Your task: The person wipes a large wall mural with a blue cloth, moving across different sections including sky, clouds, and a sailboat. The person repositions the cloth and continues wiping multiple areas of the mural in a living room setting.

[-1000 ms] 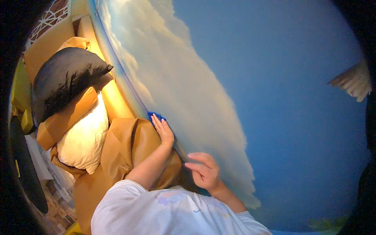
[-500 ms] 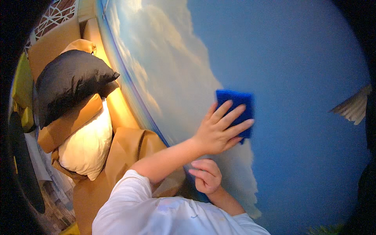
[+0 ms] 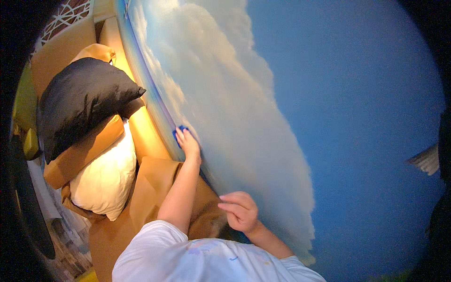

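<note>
Blue sponge [image 3: 178,133] pressed flat to the painted wall [image 3: 329,117] under left hand [image 3: 189,144]; right hand [image 3: 240,211] loosely curled, grasping nothing

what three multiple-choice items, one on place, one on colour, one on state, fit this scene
1. Where is the small blue sponge pad?
A. on the white pillow
B. under the left hand, against the painted sky-and-cloud wall, near its lower edge
C. in the right hand

2. What colour is the top cushion in the stack?
A. black
B. red
C. green

3. How is the right hand?
A. gripping a brush
B. out of view
C. loosely curled, holding nothing visible

Answers: 1 B, the left hand presses the pad on the wall. 2 A, the black cushion lies above the tan one and the white pillow. 3 C, the right hand has bent fingers, with nothing visible in it.
</note>
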`<action>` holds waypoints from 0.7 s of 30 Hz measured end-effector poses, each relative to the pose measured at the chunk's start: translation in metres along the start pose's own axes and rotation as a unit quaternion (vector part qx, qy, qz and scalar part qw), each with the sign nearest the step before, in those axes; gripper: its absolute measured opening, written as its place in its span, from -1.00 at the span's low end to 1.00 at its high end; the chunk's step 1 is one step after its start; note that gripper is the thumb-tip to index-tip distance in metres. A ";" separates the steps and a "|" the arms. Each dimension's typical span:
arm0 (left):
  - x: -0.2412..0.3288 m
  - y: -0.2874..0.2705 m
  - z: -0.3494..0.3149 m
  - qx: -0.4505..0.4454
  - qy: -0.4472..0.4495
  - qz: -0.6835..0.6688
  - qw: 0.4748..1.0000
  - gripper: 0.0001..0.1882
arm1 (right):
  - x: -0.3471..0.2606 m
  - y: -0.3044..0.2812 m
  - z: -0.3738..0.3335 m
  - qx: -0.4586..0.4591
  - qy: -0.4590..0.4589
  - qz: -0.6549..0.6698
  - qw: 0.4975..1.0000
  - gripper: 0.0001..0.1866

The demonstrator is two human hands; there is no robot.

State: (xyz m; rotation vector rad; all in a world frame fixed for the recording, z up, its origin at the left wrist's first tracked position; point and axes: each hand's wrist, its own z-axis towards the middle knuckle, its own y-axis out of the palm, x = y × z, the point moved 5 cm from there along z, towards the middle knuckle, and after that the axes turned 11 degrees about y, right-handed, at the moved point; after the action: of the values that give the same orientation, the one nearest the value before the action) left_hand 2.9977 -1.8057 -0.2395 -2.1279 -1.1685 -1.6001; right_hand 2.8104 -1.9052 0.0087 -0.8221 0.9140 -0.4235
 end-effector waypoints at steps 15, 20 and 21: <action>0.196 0.038 -0.092 -0.202 0.624 0.053 0.753 -0.23 | 0.011 0.027 0.016 -0.036 0.011 0.023 0.999 -0.74; 0.199 0.053 -0.012 -0.086 0.617 0.054 0.780 -0.35 | 0.019 0.023 0.011 -0.028 0.018 0.008 0.999 -0.74; 0.184 0.048 0.022 -0.030 0.597 0.066 0.799 -0.37 | 0.019 0.022 0.011 -0.034 0.021 0.004 0.999 -0.75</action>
State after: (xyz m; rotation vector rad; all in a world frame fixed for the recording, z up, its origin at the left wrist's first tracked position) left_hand 3.0626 -1.7409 -0.0713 -0.7384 -0.4814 -2.2700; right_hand 2.8301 -1.8981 -0.0144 -0.8744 0.9757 -0.4049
